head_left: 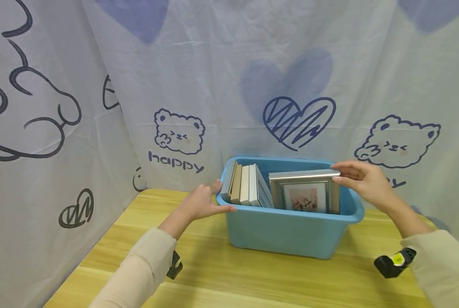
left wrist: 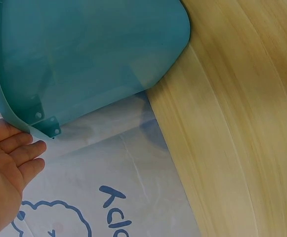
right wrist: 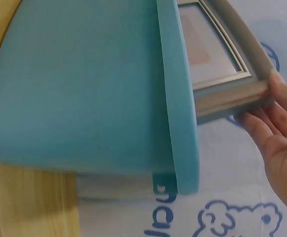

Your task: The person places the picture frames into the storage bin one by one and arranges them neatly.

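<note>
A light-blue plastic bin stands on the wooden table. My left hand holds its left front corner, thumb along the front rim and fingers at the side; in the left wrist view the fingers bend under the rim. My right hand pinches the upper right corner of a silver picture frame, which stands tilted inside the bin with its lower part hidden. In the right wrist view, the frame sticks out past the rim between thumb and fingers.
Several books or frames stand on edge in the bin's left end, leaning together. The wooden table runs back to a white printed curtain, which hangs close behind the bin. Another curtain side borders the table on the left.
</note>
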The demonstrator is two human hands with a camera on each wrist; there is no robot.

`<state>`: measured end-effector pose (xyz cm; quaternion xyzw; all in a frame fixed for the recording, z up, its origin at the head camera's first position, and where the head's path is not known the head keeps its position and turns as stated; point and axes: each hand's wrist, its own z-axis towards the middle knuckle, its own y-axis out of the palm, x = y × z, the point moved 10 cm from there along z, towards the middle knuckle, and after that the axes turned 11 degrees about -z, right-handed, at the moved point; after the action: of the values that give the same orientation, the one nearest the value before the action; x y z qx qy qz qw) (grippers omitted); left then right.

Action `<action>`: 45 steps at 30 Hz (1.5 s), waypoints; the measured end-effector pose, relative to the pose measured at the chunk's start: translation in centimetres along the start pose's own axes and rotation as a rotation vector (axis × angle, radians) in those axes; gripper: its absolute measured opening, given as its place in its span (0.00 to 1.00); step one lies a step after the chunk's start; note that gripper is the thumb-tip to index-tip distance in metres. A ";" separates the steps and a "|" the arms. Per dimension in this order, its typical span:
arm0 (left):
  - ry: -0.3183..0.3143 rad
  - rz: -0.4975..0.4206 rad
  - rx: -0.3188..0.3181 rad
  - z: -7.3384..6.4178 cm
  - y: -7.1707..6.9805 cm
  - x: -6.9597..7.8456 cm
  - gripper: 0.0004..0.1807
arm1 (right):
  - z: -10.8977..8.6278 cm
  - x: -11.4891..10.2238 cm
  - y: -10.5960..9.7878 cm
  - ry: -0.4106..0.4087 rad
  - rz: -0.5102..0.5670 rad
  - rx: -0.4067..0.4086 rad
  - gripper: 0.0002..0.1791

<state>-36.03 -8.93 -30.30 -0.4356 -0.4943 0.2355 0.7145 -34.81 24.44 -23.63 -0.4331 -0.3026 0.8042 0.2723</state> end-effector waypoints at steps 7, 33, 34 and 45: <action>0.005 0.000 -0.001 0.0 0.0 0.1 0.53 | -0.5 1.4 0.7 0.055 0.021 -0.132 0.18; 0.015 0.002 0.005 0.0 0.0 0.1 0.53 | 1.0 -1.1 2.7 -0.043 -0.327 -0.312 0.14; 0.016 0.003 0.005 0.0 0.0 0.1 0.53 | 1.1 -1.3 2.9 -0.043 -0.343 -0.316 0.14; 0.009 0.000 0.000 0.1 0.0 0.1 0.52 | 0.9 -3.0 4.5 -0.054 -0.358 -0.251 0.14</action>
<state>-36.07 -8.80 -30.24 -0.4367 -0.4910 0.2336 0.7167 -34.96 19.09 -24.87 -0.3812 -0.4796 0.7103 0.3466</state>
